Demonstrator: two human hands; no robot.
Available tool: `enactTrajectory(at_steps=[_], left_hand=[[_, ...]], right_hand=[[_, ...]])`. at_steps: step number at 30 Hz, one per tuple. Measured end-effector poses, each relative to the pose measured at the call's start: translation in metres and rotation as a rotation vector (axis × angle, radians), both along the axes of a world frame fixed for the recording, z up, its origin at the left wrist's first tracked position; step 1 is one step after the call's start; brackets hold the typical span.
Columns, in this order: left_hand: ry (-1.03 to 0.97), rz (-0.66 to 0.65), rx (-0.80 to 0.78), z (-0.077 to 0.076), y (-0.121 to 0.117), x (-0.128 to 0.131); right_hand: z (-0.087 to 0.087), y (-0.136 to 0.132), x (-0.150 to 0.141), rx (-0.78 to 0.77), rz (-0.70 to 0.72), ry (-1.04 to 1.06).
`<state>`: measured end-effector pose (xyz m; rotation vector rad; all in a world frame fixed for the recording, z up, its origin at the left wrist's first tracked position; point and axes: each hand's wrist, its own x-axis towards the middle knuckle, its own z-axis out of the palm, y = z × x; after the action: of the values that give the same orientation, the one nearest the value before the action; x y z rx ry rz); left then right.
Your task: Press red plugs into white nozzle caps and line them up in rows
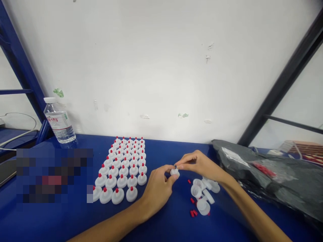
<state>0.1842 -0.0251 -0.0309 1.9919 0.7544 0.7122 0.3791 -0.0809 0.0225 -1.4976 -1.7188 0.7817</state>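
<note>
Remotely I see L hand (156, 190) pinching one white round plastic cap (174, 172) over blue worktop (171, 225), right of rows of red-tipped white plastic caps (122, 182); R hand (202, 165) pinches at its top, on what unclear.

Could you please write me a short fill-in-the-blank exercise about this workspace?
1. The left hand holds a cap whose color is ____.
2. The tips on the rowed caps are colored ____.
3. In the picture, the bottle stands to the ____ of the rowed caps.
4. The color of the tabletop is ____.

Missing words: white; red; left; blue.
</note>
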Motion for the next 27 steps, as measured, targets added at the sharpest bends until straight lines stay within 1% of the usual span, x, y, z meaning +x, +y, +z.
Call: enactTrajectory(at_steps=[4,7,13,19,27], left_hand=[[-0.008,-0.036,-0.019,-0.002,0.001,0.000],[-0.008,-0.056,-0.050,-0.003,0.002,0.000],[0.015,-0.041,-0.065,-0.002,0.001,0.000],[-0.005,-0.049,-0.063,-0.004,0.002,0.000],[0.016,-0.063,-0.024,-0.003,0.002,-0.001]], right_hand=[[-0.005,0.003,0.000,-0.035,-0.012,0.048],[-0.007,0.004,-0.001,-0.057,-0.029,0.022],[-0.009,0.005,-0.001,-0.089,-0.032,0.027],[-0.013,0.006,-0.004,-0.072,-0.055,-0.014],[-0.013,0.006,-0.005,-0.057,-0.070,-0.085]])
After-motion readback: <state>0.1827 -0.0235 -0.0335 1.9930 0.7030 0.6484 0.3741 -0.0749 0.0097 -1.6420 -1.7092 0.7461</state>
